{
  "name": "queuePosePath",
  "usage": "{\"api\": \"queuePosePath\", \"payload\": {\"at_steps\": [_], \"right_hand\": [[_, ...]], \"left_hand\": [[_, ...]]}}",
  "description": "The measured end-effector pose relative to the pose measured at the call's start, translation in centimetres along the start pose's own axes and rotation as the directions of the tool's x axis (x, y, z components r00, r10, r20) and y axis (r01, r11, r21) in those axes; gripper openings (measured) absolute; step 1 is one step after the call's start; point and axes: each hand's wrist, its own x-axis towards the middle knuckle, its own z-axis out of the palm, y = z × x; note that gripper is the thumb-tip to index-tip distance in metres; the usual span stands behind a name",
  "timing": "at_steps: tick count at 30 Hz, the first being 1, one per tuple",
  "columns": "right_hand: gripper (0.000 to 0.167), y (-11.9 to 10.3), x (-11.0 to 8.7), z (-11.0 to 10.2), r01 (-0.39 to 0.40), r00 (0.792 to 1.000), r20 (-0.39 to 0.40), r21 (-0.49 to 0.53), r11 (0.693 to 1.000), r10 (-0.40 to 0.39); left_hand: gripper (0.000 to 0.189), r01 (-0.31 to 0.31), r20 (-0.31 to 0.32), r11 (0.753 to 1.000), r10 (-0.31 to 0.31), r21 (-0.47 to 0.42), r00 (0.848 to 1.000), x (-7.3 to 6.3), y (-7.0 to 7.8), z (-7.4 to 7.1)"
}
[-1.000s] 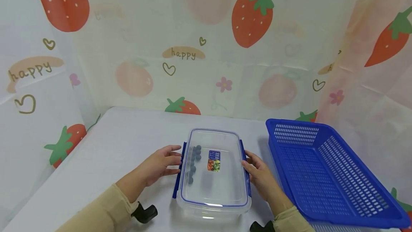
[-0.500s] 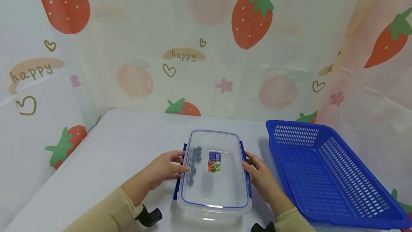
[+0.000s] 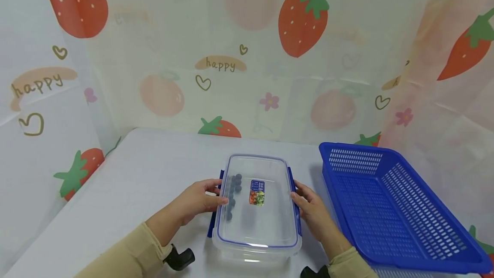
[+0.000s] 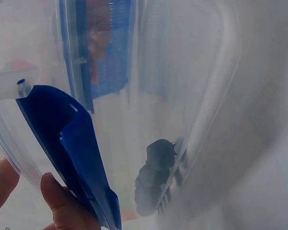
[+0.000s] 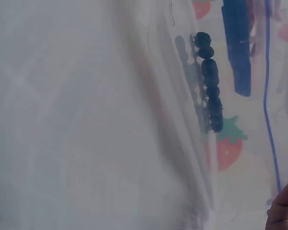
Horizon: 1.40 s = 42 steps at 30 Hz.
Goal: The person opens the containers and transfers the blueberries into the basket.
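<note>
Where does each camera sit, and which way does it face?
Head: on head, facing forward and down at a container; left hand, right hand, sleeves show.
Left wrist: on left wrist, facing container's side and blue latch; left fingers show.
Right wrist: on right wrist, facing its opposite side; right finger shows.
Wrist views share dark round pieces.

Basket [image 3: 380, 213]: blue and full of holes, sitting over on the right with its open top facing up!
Table [image 3: 166, 153]: spreading out white, running right back to the cloth.
Cloth [image 3: 173, 20]: hanging behind and along both sides, creasing on the right.
Strawberries [image 3: 302, 22]: glowing red on that cloth, sporting green leaves.
Lettering [image 3: 220, 64]: spelling "happy" across tan patches, hearts [image 3: 203, 83] sitting close by.
Flowers [image 3: 269, 102]: showing pink.
</note>
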Motion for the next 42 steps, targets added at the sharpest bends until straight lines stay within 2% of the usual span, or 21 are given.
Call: {"api": "queuePosePath", "payload": {"at_steps": [7, 15, 22, 29, 36, 42], "right_hand": [[0.050, 0.3, -0.1, -0.1, 0.019, 1.000, 0.004, 0.024, 1.000, -0.019], [0.049, 0.3, -0.2, 0.0, 0.072, 0.996, 0.041, 0.084, 0.994, -0.076], [0.045, 0.4, -0.4, -0.2, 0.017, 0.999, 0.046, 0.121, 0.992, -0.023], [0.046, 0.3, -0.3, -0.6, -0.021, 0.999, 0.040, 0.082, 0.996, 0.018], [0.043, 0.1, -0.2, -0.7, -0.041, 0.999, -0.022, 0.050, 0.998, 0.042], [0.042, 0.6, -0.1, -1.0, -0.054, 0.996, -0.076, -0.074, 0.996, 0.048]], "left_hand": [[0.068, -0.007, 0.006, 1.000, 0.007, -0.005, 1.000, -0.1, 0.1, 0.2], [0.069, -0.007, 0.004, 1.000, 0.007, 0.013, 1.000, -0.2, 0.2, 0.2], [0.068, -0.003, 0.007, 1.000, 0.003, 0.011, 1.000, -0.2, 0.4, 0.0], [0.067, 0.000, 0.011, 1.000, 0.000, 0.007, 1.000, -0.1, 0.4, -0.1], [0.067, -0.002, 0.013, 1.000, 0.001, 0.009, 1.000, 0.1, 0.3, 0.0], [0.067, -0.003, 0.013, 1.000, 0.002, 0.018, 1.000, 0.2, 0.1, -0.1]]}}
